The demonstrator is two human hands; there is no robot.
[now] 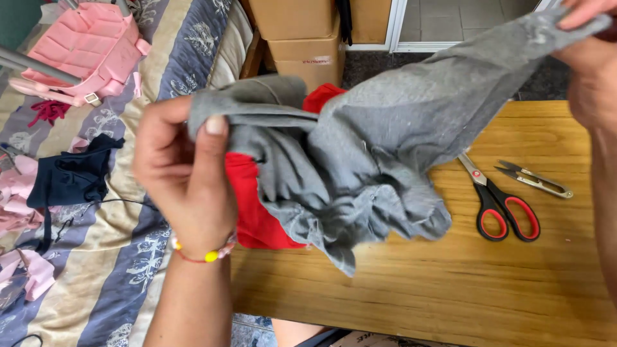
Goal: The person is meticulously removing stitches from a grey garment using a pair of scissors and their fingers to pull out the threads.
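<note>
A soft, matt grey cotton-like cloth garment [379, 148] with frayed edges hangs over a smooth, faintly glossy yellow wooden table [450, 283], where metal-bladed scissors with shiny red-and-black plastic handles [501, 205] lie.

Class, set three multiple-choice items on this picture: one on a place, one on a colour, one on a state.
1. Where do the scissors lie?
A. on the wooden table
B. on the striped cover
C. in a box

2. What colour is the cloth behind the grey garment?
A. blue
B. red
C. green

3. How is the grey garment held?
A. flat on the table
B. folded in a box
C. up in both hands

Key: 1 A, they rest on the wood beside the snips. 2 B, red shows under the grey. 3 C, the left hand and right hand both pinch it.
</note>
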